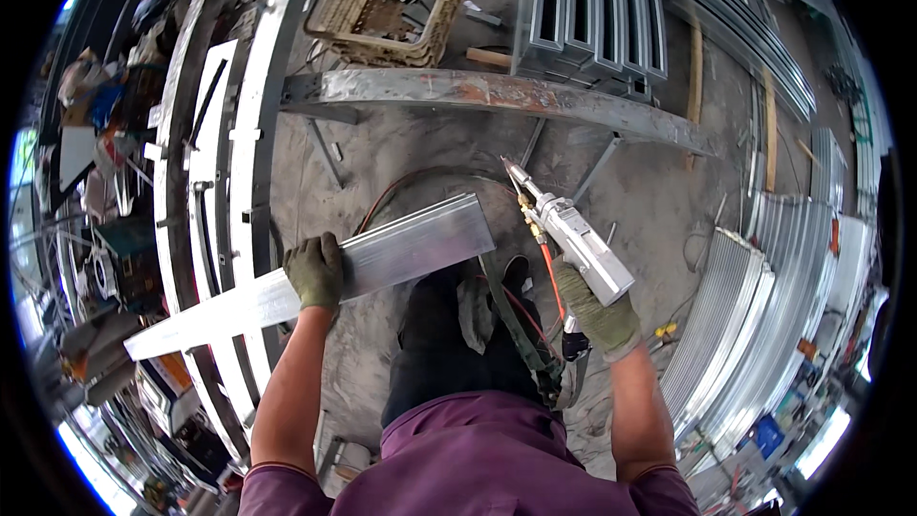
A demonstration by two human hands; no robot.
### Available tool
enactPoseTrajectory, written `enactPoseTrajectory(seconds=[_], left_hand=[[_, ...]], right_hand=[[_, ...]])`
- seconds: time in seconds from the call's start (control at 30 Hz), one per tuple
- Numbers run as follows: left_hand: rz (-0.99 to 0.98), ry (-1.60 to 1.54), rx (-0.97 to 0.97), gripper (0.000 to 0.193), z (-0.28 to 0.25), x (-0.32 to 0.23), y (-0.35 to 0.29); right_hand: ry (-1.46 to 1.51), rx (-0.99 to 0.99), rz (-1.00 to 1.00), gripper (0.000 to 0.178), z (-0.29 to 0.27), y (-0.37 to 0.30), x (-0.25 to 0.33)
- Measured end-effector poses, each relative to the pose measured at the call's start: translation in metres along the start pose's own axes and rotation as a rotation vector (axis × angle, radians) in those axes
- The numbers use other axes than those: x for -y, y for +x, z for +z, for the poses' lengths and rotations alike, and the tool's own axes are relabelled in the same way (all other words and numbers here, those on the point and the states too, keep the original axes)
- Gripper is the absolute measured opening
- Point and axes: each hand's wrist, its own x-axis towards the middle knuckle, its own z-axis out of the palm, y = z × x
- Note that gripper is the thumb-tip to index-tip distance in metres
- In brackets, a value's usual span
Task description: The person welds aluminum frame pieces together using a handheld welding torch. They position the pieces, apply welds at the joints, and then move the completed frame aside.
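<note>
My left hand, in a green work glove, grips a long silver sheet-metal channel near its middle. The channel slants from lower left up to the right, its left part passing over the metal rails. In my right hand, also gloved, is a silver air-powered tool with a tapered nose pointing up and left. An orange hose with brass fittings runs down from the tool. Its nose is apart from the channel's right end. The palm side of the right hand is partly hidden by the tool.
A scuffed steel beam on legs crosses ahead of me. Beyond it stand a woven basket of metal scraps and stacked metal frames. Bundled silver profiles lie at right. A dark hose curves across the floor.
</note>
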Motion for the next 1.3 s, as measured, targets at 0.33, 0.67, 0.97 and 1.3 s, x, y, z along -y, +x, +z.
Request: enactPoseTrajectory(seconds=[0.33, 0.67, 0.97, 1.3], left_hand=[[-0.058, 0.127, -0.119, 0.047, 0.008, -0.005, 0.002], [-0.083, 0.135, -0.093, 0.048, 0.011, -0.004, 0.004], [-0.113, 0.157, -0.066, 0.049, 0.008, -0.008, 0.005], [-0.116, 0.138, -0.042, 0.046, 0.003, -0.012, 0.004]], right_hand=[[0.083, 0.167, 0.037, 0.033, -0.022, 0.006, -0.033], [0.211, 0.218, 0.155, 0.038, -0.025, 0.005, -0.050], [0.094, 0.224, 0.079, 0.038, -0.019, 0.008, -0.045], [0.162, 0.253, 0.065, 0.038, -0.015, 0.015, -0.048]])
